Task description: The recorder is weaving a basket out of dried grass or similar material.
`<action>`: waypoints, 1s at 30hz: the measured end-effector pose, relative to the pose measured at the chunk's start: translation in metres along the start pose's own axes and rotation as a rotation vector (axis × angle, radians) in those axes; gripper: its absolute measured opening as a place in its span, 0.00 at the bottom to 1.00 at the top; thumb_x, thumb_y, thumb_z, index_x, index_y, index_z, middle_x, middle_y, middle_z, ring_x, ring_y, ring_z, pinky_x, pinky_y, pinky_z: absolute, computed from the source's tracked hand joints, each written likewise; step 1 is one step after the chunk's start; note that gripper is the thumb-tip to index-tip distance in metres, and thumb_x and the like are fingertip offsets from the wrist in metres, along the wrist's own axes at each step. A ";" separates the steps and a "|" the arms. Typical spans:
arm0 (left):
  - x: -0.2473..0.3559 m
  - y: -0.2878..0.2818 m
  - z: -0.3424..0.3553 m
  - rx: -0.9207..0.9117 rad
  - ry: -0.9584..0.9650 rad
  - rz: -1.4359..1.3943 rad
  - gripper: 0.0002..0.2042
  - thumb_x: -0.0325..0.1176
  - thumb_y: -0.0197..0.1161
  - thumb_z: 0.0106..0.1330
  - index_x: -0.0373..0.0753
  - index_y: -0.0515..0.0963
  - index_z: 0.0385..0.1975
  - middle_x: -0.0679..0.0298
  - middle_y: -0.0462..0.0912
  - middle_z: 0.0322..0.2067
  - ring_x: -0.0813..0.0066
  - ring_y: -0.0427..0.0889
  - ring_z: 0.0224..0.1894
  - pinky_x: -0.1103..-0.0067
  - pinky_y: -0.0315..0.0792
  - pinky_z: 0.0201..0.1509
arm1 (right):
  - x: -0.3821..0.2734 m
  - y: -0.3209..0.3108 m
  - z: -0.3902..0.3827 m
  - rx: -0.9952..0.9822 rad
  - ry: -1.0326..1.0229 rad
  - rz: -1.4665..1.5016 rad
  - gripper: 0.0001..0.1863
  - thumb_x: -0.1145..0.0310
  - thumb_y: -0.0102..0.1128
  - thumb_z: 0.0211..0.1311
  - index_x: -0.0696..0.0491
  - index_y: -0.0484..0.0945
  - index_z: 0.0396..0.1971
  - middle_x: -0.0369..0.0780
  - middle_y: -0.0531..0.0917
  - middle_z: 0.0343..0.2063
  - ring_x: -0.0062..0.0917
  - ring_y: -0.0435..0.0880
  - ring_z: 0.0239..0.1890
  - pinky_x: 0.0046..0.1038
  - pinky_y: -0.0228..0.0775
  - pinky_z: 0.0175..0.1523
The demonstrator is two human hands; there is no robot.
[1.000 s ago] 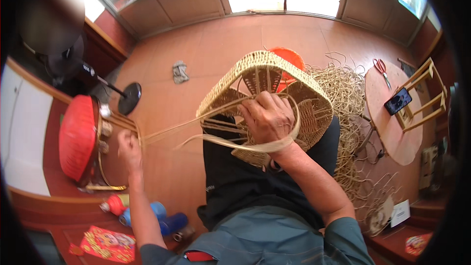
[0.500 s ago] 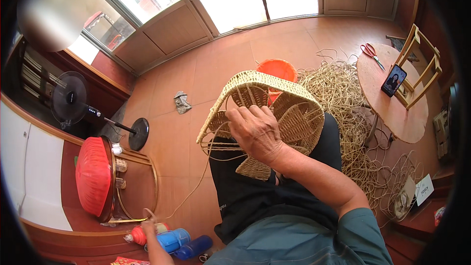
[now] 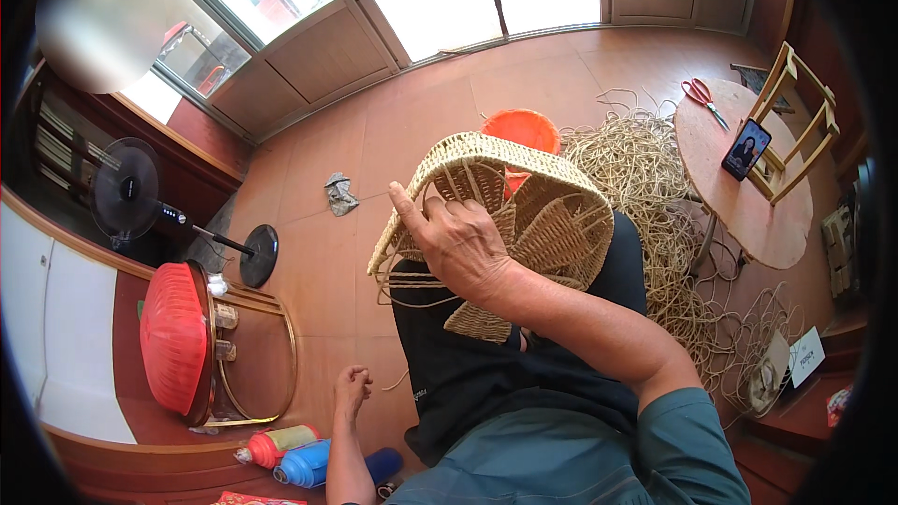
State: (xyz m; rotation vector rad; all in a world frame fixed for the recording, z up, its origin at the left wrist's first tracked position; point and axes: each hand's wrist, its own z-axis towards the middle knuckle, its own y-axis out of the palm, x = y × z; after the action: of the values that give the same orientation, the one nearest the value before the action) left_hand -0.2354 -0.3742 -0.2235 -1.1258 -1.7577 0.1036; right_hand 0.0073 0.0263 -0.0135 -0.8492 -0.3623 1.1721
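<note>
Right hand (image 3: 458,243) up mid-view, left hand (image 3: 352,391) lower, well apart.
Right arm (image 3: 580,325) angles in from lower right, elbow bent, back of hand up, one digit jutting up-left, other fingertips hidden; left forearm (image 3: 347,458) near upright, fingers loosely curled, grip unclear.

The basket (image 3: 552,238) rests on the person's lap (image 3: 449,365), the right hand (image 3: 463,243) over its left part, the left hand (image 3: 353,388) lower left, apart. Beyond it stands a bucket (image 3: 521,126); to its right lies a cord heap (image 3: 627,168), then a table (image 3: 790,236) bearing scissors (image 3: 703,99), a phone (image 3: 746,150) and a frame (image 3: 804,169). Left lies a cloth (image 3: 340,194), farther left a fan (image 3: 126,187).
</note>
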 end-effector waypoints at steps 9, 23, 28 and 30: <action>0.156 0.031 -0.054 0.231 0.424 0.076 0.09 0.34 0.66 0.81 0.36 0.87 0.50 0.63 0.89 0.30 0.78 0.85 0.29 0.77 0.80 0.36 | -0.006 -0.021 0.000 -0.063 0.130 0.174 0.36 0.73 0.65 0.66 0.56 0.73 0.77 0.45 0.83 0.37 0.34 0.91 0.36 0.34 0.84 0.40; 0.352 0.224 -0.152 0.244 1.615 0.214 0.13 0.30 0.72 0.73 0.39 0.84 0.54 0.57 0.87 0.46 0.57 0.86 0.51 0.61 0.77 0.64 | 0.141 -0.119 -0.083 0.081 0.802 1.354 0.25 0.70 0.63 0.78 0.56 0.78 0.71 0.22 0.71 0.27 0.06 0.64 0.25 0.16 0.55 0.29; 0.318 0.229 -0.153 -0.005 1.645 0.281 0.09 0.36 0.74 0.72 0.42 0.80 0.43 0.63 0.78 0.33 0.62 0.82 0.40 0.65 0.76 0.51 | 0.292 -0.205 -0.210 0.554 1.157 1.155 0.23 0.69 0.63 0.79 0.55 0.77 0.71 0.21 0.62 0.21 0.07 0.54 0.17 0.17 0.45 0.21; 0.305 0.216 -0.146 -0.004 1.645 0.296 0.09 0.36 0.73 0.72 0.42 0.80 0.44 0.63 0.78 0.32 0.63 0.82 0.39 0.66 0.76 0.49 | 0.332 -0.239 -0.275 0.624 1.290 1.108 0.23 0.69 0.64 0.79 0.51 0.79 0.70 0.21 0.64 0.23 0.06 0.55 0.18 0.16 0.45 0.21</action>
State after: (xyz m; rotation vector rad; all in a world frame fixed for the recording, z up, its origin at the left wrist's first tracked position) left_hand -0.0043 -0.0924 -0.0555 -0.9236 -0.1265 -0.5178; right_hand 0.4691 0.1888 -0.0708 -1.0594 1.6240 1.2962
